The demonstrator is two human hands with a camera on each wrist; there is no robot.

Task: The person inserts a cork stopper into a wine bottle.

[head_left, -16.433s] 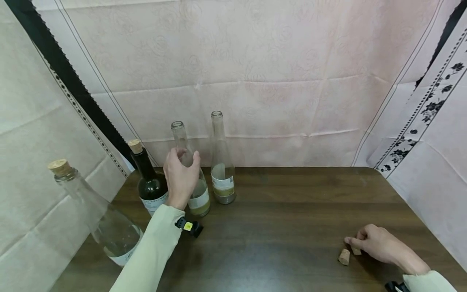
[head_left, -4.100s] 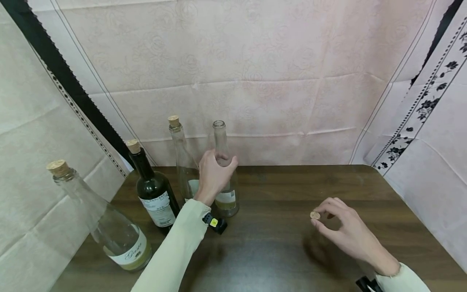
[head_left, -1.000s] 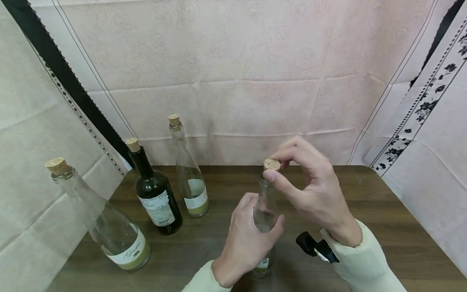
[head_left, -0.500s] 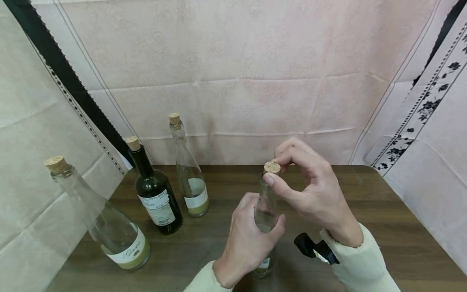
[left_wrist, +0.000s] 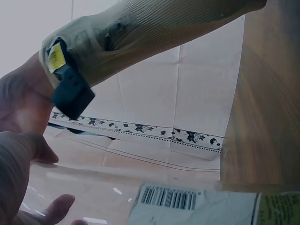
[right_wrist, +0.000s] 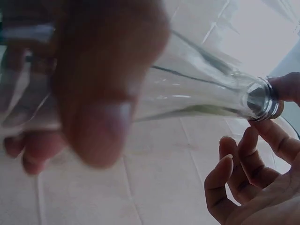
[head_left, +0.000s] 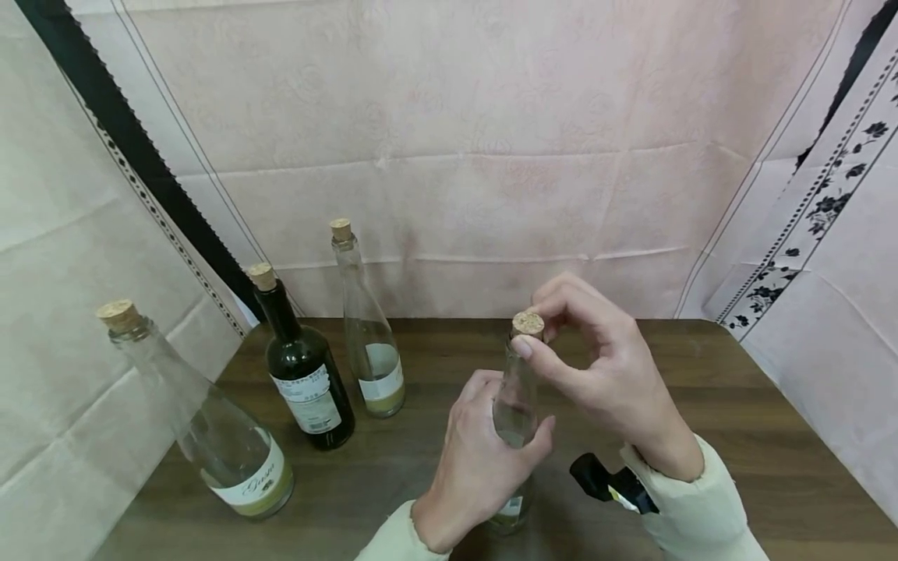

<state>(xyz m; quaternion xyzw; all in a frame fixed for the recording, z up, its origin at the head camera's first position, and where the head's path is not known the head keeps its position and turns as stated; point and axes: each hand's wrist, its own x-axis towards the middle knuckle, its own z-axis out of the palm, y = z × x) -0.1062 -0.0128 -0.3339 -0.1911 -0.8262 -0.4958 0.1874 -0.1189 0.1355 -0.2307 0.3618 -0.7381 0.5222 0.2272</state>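
Note:
In the head view my left hand (head_left: 484,456) grips a clear glass bottle (head_left: 516,405) round its body near the table's front. My right hand (head_left: 606,378) pinches a cork (head_left: 528,324) between thumb and fingers at the bottle's mouth. The cork's top shows above the rim; how deep it sits cannot be told. The right wrist view has the bottle's neck (right_wrist: 201,91) lengthwise, with the left thumb (right_wrist: 108,108) across the body and right fingers (right_wrist: 276,140) at the mouth. A barcode label (left_wrist: 187,206) on the bottle appears in the left wrist view.
To the left stand three corked bottles: a large clear one (head_left: 224,444), a dark green one (head_left: 309,382) and a slim clear one (head_left: 375,351). They stand on a brown wooden table (head_left: 673,421). Pale cloth (head_left: 491,156) hangs behind and at both sides.
Over the earlier frames, the slim bottle at the back got a cork. The left hand brought the other bottle forward, and the right hand brought a cork onto its mouth. Lately the hands barely move.

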